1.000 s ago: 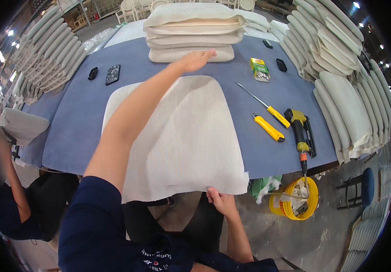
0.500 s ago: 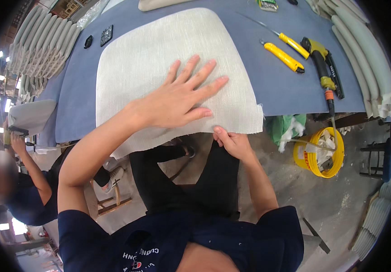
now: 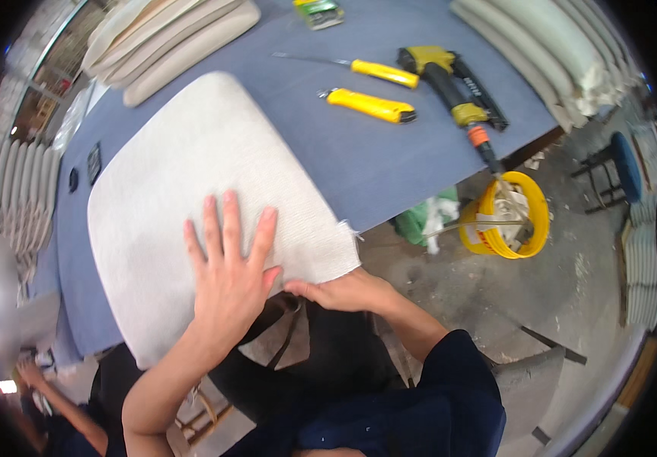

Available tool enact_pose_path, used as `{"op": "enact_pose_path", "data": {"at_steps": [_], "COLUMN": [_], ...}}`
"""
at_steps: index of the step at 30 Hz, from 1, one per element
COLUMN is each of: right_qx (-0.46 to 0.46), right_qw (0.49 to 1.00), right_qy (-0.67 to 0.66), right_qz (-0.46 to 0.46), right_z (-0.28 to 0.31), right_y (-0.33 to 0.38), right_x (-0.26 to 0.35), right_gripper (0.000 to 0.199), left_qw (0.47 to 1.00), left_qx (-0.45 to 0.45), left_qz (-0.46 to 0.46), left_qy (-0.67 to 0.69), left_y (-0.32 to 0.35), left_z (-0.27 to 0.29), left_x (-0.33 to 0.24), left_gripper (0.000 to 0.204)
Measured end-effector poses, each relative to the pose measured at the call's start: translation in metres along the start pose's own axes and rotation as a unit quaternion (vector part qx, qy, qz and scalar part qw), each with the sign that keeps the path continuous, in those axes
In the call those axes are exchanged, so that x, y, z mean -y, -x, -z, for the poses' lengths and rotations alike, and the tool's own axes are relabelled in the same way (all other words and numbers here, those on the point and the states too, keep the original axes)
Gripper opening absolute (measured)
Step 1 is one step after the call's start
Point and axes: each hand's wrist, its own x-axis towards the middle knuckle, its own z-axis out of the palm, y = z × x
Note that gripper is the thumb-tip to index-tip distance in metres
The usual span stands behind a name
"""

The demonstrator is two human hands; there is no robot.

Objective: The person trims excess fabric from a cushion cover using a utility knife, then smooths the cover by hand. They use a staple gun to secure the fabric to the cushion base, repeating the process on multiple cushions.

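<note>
A pale grey, fabric-covered seat pad lies on the blue-topped table, its near edge overhanging the front. My left hand rests flat on it near that edge, fingers spread and pointing away from me. At the near edge, close to the frayed right corner, my right hand grips the pad. Its thumb shows along the edge, while the other fingers are hidden underneath.
On the blue table lie a yellow-handled screwdriver, a yellow cutter knife and a staple gun with a hose. Padded pieces are stacked behind. A yellow bucket stands right. Another person's arm shows left.
The view has swung to the right, so the pad appears turned and further left. My left hand has slid toward the pad's near edge. My right hand reaches further under that edge.
</note>
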Motion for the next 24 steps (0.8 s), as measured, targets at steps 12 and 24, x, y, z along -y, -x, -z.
{"op": "enact_pose_path", "data": {"at_steps": [12,24], "right_qx": [-0.223,-0.316], "right_qw": [0.685,0.933], "right_qy": [0.635,-0.059], "right_qz": [-0.28,-0.161], "right_z": [0.285,-0.006], "right_y": [-0.09,0.078], "right_x": [-0.043,0.113], "right_gripper": [0.069,0.03], "left_qw": [0.992,0.988], "left_qx": [-0.119,-0.139], "left_qz": [-0.031,-0.049], "left_qy": [-0.023,-0.036], "left_y": [-0.001,0.009], "left_z": [-0.01,-0.02], "left_x": [0.008,0.012], "left_gripper": [0.094,0.091]}}
